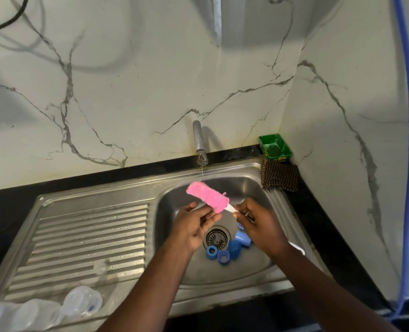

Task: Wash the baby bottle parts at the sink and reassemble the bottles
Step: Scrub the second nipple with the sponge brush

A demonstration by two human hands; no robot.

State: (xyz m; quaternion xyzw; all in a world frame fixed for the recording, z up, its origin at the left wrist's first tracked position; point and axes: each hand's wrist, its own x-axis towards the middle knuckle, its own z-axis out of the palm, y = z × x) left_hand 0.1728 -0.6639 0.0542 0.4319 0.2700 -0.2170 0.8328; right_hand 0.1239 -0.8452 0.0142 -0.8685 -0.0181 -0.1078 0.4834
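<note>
My right hand [258,226] pinches the white handle of the brush [207,196] between thumb and fingertips, low down near the pink head, so I can turn it. My left hand [193,226] has its fingers curled up around the near end of that fluffy pink head, holding it lightly. I judge this grip steadies the head and lets me work water or soap through it. Between the two hands the brush lies tilted, with its far tip raised toward the tap [199,142], and a thin stream of water falls right onto that tip. I keep it over the bowl so the run-off goes down the drain [217,237] and not onto the counter.

Below my right hand the blue bottle parts [223,256], rings and caps, lie together on the sink floor just beside the drain, within reach. They look not yet scrubbed, and part of the pile is hidden by my wrist. The clear bottles [83,300] lie on their sides at the near left corner of the draining board [90,236], well apart from the bowl, waiting to be put back together.

At the back right corner of the sink [246,168] sits a green box [274,146], with a checked cloth [279,174] just in front of it.
</note>
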